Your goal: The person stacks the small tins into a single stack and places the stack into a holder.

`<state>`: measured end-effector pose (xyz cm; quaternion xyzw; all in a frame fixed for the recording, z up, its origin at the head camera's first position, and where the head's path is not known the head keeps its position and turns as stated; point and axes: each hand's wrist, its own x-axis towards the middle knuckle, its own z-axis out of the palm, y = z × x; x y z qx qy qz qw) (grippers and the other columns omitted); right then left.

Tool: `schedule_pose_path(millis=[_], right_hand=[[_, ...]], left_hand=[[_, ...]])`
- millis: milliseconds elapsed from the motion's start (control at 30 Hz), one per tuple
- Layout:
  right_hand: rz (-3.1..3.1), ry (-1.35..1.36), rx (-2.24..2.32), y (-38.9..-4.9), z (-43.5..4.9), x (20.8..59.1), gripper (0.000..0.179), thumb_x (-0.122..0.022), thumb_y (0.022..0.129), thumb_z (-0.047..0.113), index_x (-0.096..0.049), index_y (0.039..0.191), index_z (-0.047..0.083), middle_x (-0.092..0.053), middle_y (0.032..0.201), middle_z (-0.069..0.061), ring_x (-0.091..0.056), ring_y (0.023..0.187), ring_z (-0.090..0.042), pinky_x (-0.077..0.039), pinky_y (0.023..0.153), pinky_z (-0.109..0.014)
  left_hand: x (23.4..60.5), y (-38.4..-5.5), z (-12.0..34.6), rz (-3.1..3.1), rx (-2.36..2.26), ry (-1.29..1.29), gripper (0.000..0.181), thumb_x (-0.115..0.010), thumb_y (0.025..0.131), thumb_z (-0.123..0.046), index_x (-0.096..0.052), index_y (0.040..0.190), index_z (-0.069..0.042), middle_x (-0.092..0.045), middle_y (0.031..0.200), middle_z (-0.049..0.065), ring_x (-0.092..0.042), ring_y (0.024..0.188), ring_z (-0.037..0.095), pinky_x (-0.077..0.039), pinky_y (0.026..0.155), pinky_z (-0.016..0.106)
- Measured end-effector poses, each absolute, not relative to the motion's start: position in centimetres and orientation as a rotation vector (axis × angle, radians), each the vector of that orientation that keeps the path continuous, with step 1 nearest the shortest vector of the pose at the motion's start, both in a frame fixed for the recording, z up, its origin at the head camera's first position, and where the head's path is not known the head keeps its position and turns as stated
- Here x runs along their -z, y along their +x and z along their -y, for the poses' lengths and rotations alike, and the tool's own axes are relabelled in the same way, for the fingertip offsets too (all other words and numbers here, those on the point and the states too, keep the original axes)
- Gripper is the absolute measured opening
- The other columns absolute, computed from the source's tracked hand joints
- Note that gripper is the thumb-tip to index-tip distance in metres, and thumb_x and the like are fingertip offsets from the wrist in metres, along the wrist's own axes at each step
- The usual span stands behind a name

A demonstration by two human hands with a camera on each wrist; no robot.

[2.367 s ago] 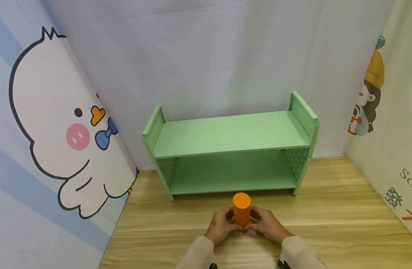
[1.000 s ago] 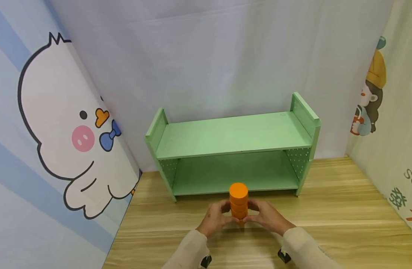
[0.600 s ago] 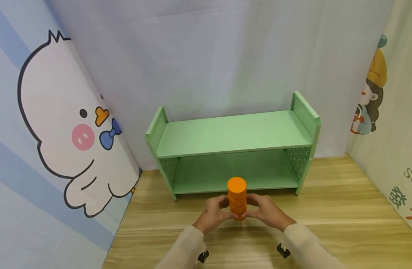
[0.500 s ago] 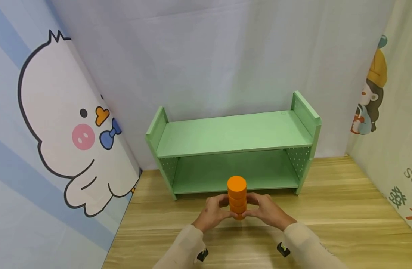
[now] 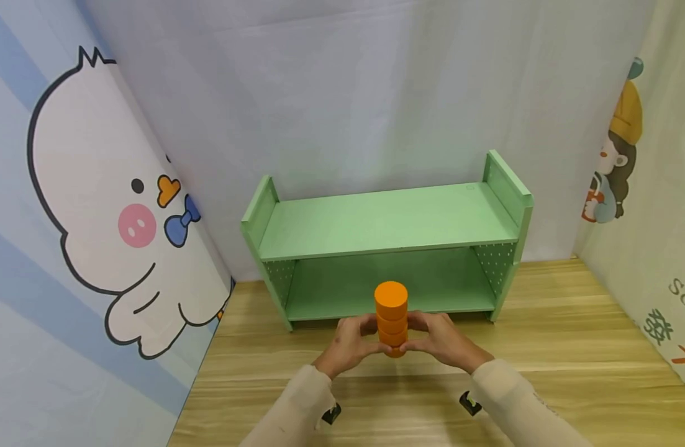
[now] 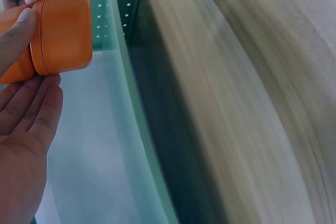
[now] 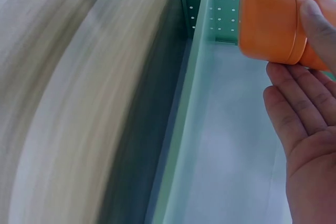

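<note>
A stack of orange cylinders (image 5: 391,310), upright and ringed by grooves, is held between both hands in front of the green shelf. My left hand (image 5: 350,344) grips its lower part from the left, the thumb on the near side and the fingers behind. From the right, my right hand (image 5: 440,343) grips it the same way, the thumb tips close together. In the left wrist view the orange stack (image 6: 65,35) shows a rounded end and a thin seam beside the thumb. The fingers of the right hand (image 7: 315,114) lie extended along the orange stack (image 7: 268,22).
Just beyond the hands stands a two-tier green shelf (image 5: 398,220) with raised, perforated sides. It rests on a wood-grain table (image 5: 566,347). Curtains with cartoon prints hang left and right, and a plain pale curtain (image 5: 348,93) hangs behind.
Both hands have raised the orange stack and carried it away from the body, slightly left, so its top now overlaps the lower shelf opening. The grip looks the same.
</note>
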<state>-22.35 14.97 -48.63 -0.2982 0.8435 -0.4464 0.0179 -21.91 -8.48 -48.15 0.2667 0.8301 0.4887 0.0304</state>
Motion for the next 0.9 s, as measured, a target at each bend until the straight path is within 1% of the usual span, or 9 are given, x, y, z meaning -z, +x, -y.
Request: schedule_pose_path(millis=[100,367,467,500,600,733,833,900], right_hand=[[-2.638,-0.937,1.372,-22.6,-14.9,48.3,0.056,-0.082,0.084,0.019,-0.061,0.133,0.002,-0.065,0.129,-0.014,-0.066,0.114,-0.03,-0.054,0.095,-0.048],[-2.684,-0.959,1.368,-23.1,-15.0,47.4,0.054,-0.083,0.083,0.021,-0.064,0.129,-0.001,-0.068,0.123,-0.015,-0.067,0.109,-0.03,-0.055,0.093,-0.048],[-2.652,-0.941,1.388,-23.3,-15.0,46.7,0.055,-0.083,0.083,0.021,-0.063,0.13,-0.001,-0.068,0.124,-0.014,-0.067,0.11,-0.029,-0.055,0.094,-0.047],[-2.64,-0.935,1.395,-23.3,-14.9,46.5,0.055,-0.083,0.084,0.021,-0.062,0.13,-0.001,-0.068,0.124,-0.014,-0.067,0.11,-0.029,-0.055,0.094,-0.047],[-2.601,-0.929,1.412,-23.5,-15.0,45.9,0.055,-0.082,0.085,0.02,-0.061,0.13,-0.002,-0.067,0.124,-0.016,-0.066,0.111,-0.03,-0.055,0.094,-0.047],[-2.583,-0.935,1.423,-23.8,-15.0,45.2,0.055,-0.081,0.085,0.019,-0.061,0.131,-0.002,-0.066,0.126,-0.017,-0.066,0.113,-0.032,-0.055,0.095,-0.049],[-2.581,-0.942,1.423,-23.9,-15.0,44.7,0.056,-0.081,0.085,0.019,-0.06,0.133,-0.001,-0.065,0.128,-0.017,-0.065,0.114,-0.032,-0.053,0.096,-0.052],[-2.588,-0.951,1.416,-24.0,-15.1,44.4,0.057,-0.081,0.085,0.021,-0.06,0.133,0.0,-0.065,0.128,-0.016,-0.065,0.115,-0.032,-0.053,0.097,-0.053]], left_hand=[[47.7,-22.1,8.5,-2.568,-1.493,0.829,0.049,-0.084,0.08,-0.011,-0.066,0.125,-0.003,-0.07,0.12,0.009,-0.067,0.11,0.022,-0.055,0.095,0.035],[46.4,-22.7,8.6,-2.621,-1.426,0.834,0.051,-0.086,0.08,-0.013,-0.066,0.125,-0.002,-0.071,0.119,0.009,-0.068,0.107,0.021,-0.056,0.094,0.034],[45.8,-22.9,8.6,-2.624,-1.415,0.844,0.051,-0.085,0.081,-0.016,-0.066,0.126,-0.002,-0.071,0.119,0.007,-0.068,0.107,0.019,-0.055,0.093,0.031],[45.7,-23.0,8.7,-2.621,-1.414,0.85,0.05,-0.085,0.081,-0.016,-0.066,0.126,-0.003,-0.071,0.119,0.007,-0.068,0.106,0.018,-0.056,0.093,0.031],[45.0,-23.1,8.7,-2.606,-1.405,0.858,0.05,-0.084,0.082,-0.017,-0.065,0.127,-0.005,-0.07,0.12,0.005,-0.068,0.106,0.016,-0.056,0.091,0.029],[44.2,-23.3,8.7,-2.582,-1.409,0.855,0.05,-0.083,0.083,-0.016,-0.065,0.128,-0.005,-0.07,0.122,0.007,-0.068,0.107,0.018,-0.057,0.091,0.033],[43.7,-23.5,8.8,-2.561,-1.424,0.845,0.049,-0.082,0.083,-0.015,-0.065,0.128,-0.004,-0.069,0.123,0.008,-0.067,0.109,0.02,-0.056,0.094,0.039],[43.3,-23.6,8.8,-2.559,-1.419,0.837,0.05,-0.082,0.083,-0.016,-0.065,0.128,-0.005,-0.068,0.124,0.006,-0.067,0.111,0.019,-0.055,0.096,0.038]])
